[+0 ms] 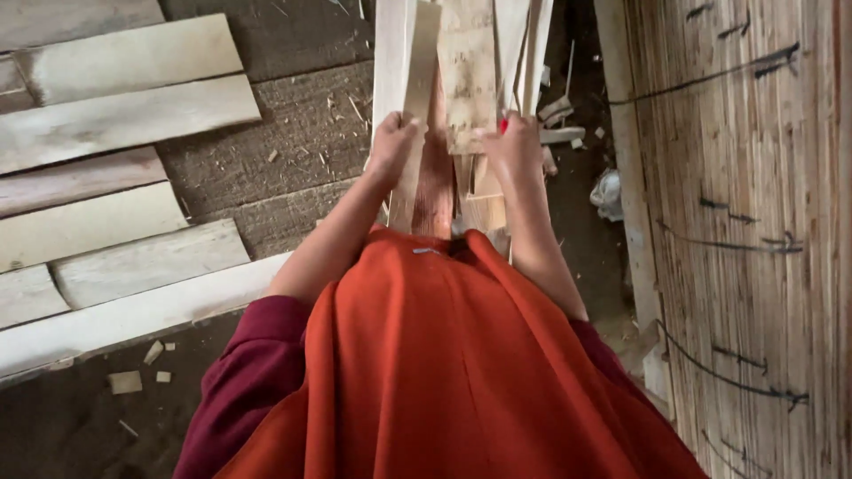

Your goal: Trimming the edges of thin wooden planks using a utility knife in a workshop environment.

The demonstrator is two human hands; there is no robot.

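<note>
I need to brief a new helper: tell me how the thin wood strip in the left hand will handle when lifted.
The wood strip looks long and thin, so it would probably flex a little and feel light. Its pale, rough-sawn face suggests it will not slip in the left hand, though splinters seem likely. Being so slender, it could snap if bent hard.

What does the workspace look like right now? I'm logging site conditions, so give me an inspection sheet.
Surface: dusty floor with sawdust.
Job's things: thin wooden strips stacked ahead; left hand grips a narrow strip, right hand grips a wider piece.
Clutter: wood chips, offcuts.
Grippers: both hands closed on wood.
Cables: nothing seen.
Surroundings: planks lying at left; bundled veneer stack at right.
</note>
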